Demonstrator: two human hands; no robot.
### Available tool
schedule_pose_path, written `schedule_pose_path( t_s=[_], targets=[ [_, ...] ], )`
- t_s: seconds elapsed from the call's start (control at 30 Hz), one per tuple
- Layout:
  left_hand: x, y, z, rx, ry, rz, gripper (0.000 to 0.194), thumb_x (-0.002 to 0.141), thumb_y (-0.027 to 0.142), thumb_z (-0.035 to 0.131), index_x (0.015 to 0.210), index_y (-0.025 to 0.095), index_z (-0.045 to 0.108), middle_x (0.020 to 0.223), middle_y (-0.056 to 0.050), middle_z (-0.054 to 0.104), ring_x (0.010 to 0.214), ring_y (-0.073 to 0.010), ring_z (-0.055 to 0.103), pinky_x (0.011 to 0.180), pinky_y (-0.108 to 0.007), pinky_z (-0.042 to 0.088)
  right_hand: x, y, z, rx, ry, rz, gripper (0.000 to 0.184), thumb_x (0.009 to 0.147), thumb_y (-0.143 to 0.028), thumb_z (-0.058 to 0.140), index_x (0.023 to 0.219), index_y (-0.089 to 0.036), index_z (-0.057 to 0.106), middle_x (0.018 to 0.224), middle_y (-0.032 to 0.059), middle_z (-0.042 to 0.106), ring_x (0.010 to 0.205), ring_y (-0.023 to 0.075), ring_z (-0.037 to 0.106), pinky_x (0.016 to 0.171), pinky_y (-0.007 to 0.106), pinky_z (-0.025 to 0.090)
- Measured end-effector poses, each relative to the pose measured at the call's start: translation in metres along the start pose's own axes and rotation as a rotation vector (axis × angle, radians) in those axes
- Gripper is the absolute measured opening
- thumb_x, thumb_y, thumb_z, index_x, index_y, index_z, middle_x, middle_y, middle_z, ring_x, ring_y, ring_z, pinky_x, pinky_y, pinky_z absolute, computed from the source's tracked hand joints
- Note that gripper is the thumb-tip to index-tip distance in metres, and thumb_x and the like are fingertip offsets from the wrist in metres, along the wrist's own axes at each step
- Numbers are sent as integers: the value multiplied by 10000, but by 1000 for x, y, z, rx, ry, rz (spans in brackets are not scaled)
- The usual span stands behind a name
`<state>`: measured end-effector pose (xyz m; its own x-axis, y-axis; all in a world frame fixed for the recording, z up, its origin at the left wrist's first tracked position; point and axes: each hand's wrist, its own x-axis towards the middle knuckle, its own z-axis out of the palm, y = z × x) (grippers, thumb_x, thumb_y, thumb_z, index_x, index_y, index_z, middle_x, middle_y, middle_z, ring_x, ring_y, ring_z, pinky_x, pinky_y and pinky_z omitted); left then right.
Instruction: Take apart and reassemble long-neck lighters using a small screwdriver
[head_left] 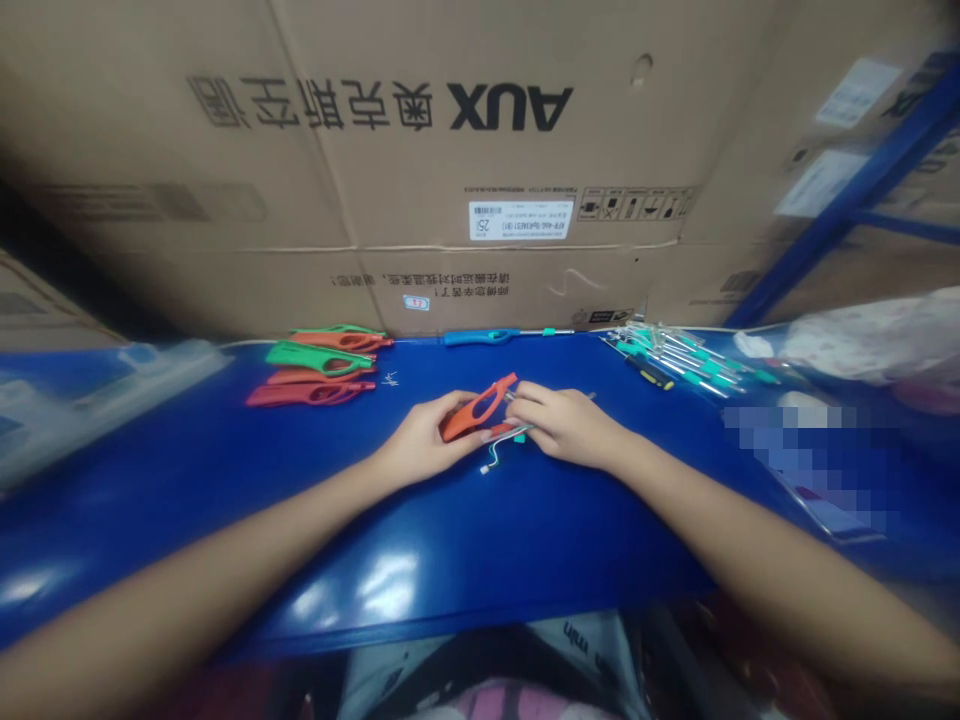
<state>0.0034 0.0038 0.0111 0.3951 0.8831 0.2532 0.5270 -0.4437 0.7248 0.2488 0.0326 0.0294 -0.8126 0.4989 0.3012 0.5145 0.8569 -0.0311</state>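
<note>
My left hand (420, 440) is closed round an orange lighter handle (462, 422) with a long oval opening, its narrow end tilted up to the right. Close beside it, my right hand (566, 425) pinches a thin metal lighter rod with a green piece (520, 438) on it; the fingers cover most of the rod. White and green wires (492, 457) hang from there, ending in a small white plug below the handle. A second orange part shows low between the two hands, and I cannot tell whether it is joined to the handle.
Red, orange and green handles (319, 358) are stacked at the back left. A blue lighter (480, 338) with its rod lies against the cardboard box (420, 220). Several rods (682, 360) and a yellow-black screwdriver (651, 373) lie at the back right of the blue table (360, 520).
</note>
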Motion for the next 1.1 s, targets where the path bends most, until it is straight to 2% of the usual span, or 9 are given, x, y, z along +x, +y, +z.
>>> schedule_pose_path(
  t_s=[0.13,0.27,0.4,0.5,0.6,0.7,0.8,0.93,1.1],
  targets=[
    [0,-1,-1,-43,-7,-38,568,776,493,761,1227,180,615,1014,-25,731,861,-191,679,770,-274,532,-1,3,4,-23,119,-29,222,988,-180,425,999,-197,646,1013,71,624,756,142,576,600,247,385],
    [-1,-5,0,-68,-26,-38,531,760,464,775,1181,175,632,986,-20,733,848,-191,679,762,-274,532,-1,-1,10,-8,176,-1,231,996,-187,420,992,-196,651,1006,74,631,742,143,585,603,248,416],
    [-1,-8,1,-38,-30,-11,495,761,466,772,1147,182,648,998,-24,732,856,-203,683,775,-296,537,2,-6,12,55,263,124,219,987,-186,435,1004,-210,651,1047,81,638,820,163,620,657,257,465],
    [-2,-8,1,5,-5,38,482,758,430,780,1151,185,644,1065,-47,729,920,-222,689,829,-327,541,3,1,3,34,312,254,217,976,-193,438,1001,-221,653,1052,82,648,888,192,630,717,279,477],
    [-3,-5,1,66,32,131,460,776,367,762,1177,185,629,1178,-87,696,1046,-249,666,937,-381,519,2,26,-18,-78,326,434,253,996,-289,415,966,-210,653,1016,107,658,896,231,621,762,314,467],
    [-7,-1,-1,124,17,196,394,829,309,692,1194,185,612,1148,-93,679,1034,-244,652,928,-390,519,-3,68,-42,-231,208,709,316,1003,-315,365,1022,-199,658,1072,135,670,994,255,618,848,326,451],
    [-9,2,-3,152,-5,242,358,872,244,613,1225,190,588,1141,-96,656,1038,-237,631,929,-378,513,-14,115,-57,-299,133,873,362,987,-342,372,1089,-160,668,1087,193,677,988,312,622,799,371,448],
    [-11,2,-4,128,-44,295,345,900,214,579,1244,190,578,1151,-96,638,1053,-221,617,946,-350,500,-37,160,-63,-338,-28,1046,339,941,-318,454,1105,-144,694,1069,196,682,954,308,643,777,376,458],
    [-12,-1,-3,125,-85,319,376,940,320,612,1295,196,591,1140,-97,638,1060,-223,610,941,-343,495,-60,178,-57,-367,-81,1116,484,956,-469,454,1267,-152,647,1264,229,574,1004,314,639,817,399,471]
  ],
)
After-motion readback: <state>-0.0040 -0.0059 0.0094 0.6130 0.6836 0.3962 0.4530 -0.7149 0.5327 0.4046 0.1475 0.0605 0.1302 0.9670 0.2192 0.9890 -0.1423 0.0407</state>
